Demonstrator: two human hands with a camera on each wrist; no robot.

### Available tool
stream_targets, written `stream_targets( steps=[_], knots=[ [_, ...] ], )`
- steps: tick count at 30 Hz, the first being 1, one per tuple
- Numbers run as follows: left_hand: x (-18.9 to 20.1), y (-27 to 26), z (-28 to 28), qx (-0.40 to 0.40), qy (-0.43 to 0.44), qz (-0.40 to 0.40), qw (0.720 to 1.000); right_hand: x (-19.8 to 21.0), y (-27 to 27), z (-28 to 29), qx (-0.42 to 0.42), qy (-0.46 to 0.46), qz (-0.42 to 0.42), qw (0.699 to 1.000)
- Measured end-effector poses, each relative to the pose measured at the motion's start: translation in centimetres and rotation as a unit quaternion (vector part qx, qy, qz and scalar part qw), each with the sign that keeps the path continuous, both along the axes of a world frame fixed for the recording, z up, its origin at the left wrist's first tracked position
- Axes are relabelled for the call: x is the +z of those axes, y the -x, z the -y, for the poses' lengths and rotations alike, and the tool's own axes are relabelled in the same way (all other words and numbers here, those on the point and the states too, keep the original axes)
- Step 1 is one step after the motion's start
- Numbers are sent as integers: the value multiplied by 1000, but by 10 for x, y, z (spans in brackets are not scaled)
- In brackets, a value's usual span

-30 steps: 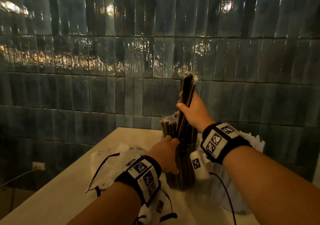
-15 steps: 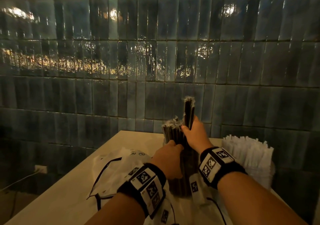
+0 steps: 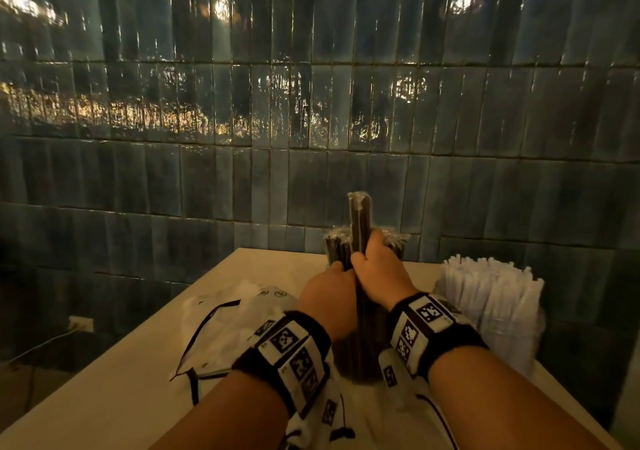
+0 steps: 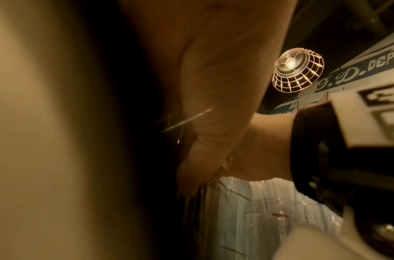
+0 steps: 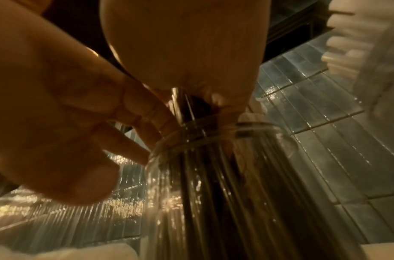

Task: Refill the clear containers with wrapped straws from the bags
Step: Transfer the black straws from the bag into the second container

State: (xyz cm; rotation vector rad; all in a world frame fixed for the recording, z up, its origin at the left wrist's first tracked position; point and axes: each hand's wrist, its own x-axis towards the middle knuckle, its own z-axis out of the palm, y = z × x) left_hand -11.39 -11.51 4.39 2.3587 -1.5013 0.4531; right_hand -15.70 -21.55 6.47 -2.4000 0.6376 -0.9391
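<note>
The right hand [image 3: 377, 269] grips a small bunch of black straws [image 3: 360, 221] standing upright in the clear jar [image 5: 213, 167]. Just left of it, the left hand [image 3: 329, 297] seems curled round the jar's straws. Right of both stands a container of white straws [image 3: 491, 297]; a bag [image 3: 239, 328] lies left on the desk [image 3: 104, 397].

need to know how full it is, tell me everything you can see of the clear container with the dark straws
The clear container is a tall, round, glass-like vessel standing upright on the pale table, left of the white straws. It is packed with dark wrapped straws rising above its rim. The left hand holds it near the rim; the right hand grips a taller bundle lowered into it.
</note>
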Motion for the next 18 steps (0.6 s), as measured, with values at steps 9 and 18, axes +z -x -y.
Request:
stream_targets(
  steps=[9,18],
  knots=[
    [12,14,-17,-12,-12,5,1000,0,16,-9,37,1,-32,999],
    [12,16,-28,4,-16,-46,999,-7,24,-31,-28,-3,2,1000]
  ],
)
